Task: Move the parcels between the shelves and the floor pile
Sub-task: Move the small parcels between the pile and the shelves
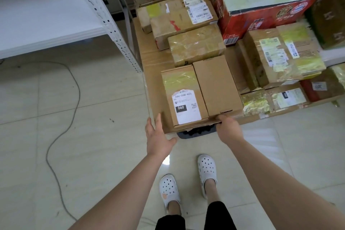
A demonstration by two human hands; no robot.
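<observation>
Standing in a storeroom on a pale, glossy tiled floor (93, 136), with a white metal shelf unit (46, 24) rising on the left. Facing a long flat carton (151, 65) running from near to far, lying low over the floor and carrying a row of smaller parcels. Looking past a big red carton (261, 15) at far right, then a tape-wrapped parcel (196, 45) mid-row, then the two nearest boxes, lying side by side and touching: a labelled parcel (183, 95) marked 060 on the left, a plain box (217, 86) on the right.

Gripping the near edge of the long flat carton with the right hand (228, 127), just below the plain box, with thumb on top and fingers curling out of sight beneath. Pressing the left hand (158, 136) against the near left corner, with fingers straight and holding nothing. Seemingly getting set to pull or lift the whole load rather than one parcel.

Likely risking a spill by tipping the near edge, sending the loose boxes sliding away or off the left side, with no rim fencing them in. Also risking buckling the cardboard under an uneven grip. Possibly catching on a dark object (196, 132) of unclear kind wedged beneath the near edge.

Watching too for a thin cable (61, 117) looping across the tiles on the left, probably a trip hazard when stepping back in white clogs (169, 188) on a floor looking slick.
</observation>
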